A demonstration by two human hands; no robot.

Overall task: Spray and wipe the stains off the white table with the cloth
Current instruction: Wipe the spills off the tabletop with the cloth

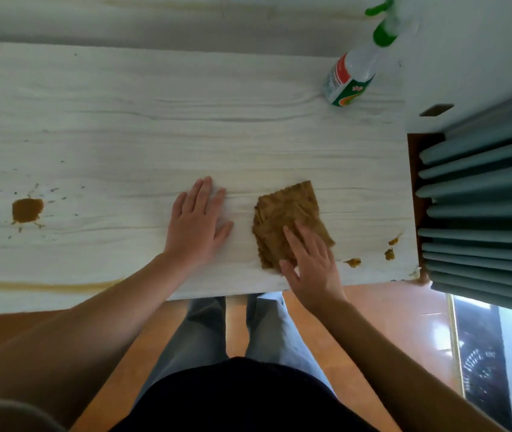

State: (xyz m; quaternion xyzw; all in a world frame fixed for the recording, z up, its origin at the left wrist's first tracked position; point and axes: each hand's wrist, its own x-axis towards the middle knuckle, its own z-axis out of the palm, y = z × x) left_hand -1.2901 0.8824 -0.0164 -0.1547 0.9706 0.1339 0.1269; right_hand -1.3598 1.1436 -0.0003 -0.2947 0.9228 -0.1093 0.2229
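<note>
A folded brown cloth [285, 213] lies on the white wood-grain table [154, 126] near its front edge. My right hand [310, 263] presses flat on the cloth's near corner with straight fingers. To the left of the cloth, my left hand [197, 222] rests palm-down on the bare table. A large brown stain [27, 209] with small splatters sits at the far left. Small brown blobs [354, 262] dot the front right corner. A spray bottle [351, 76] with a green trigger stands at the back right.
Grey-green pleated curtains [482, 198] hang just past the table's right edge. A wall runs behind the table. Yellowish streaks [45, 286] mark the table's front left. Orange-brown floor and my legs show below the front edge.
</note>
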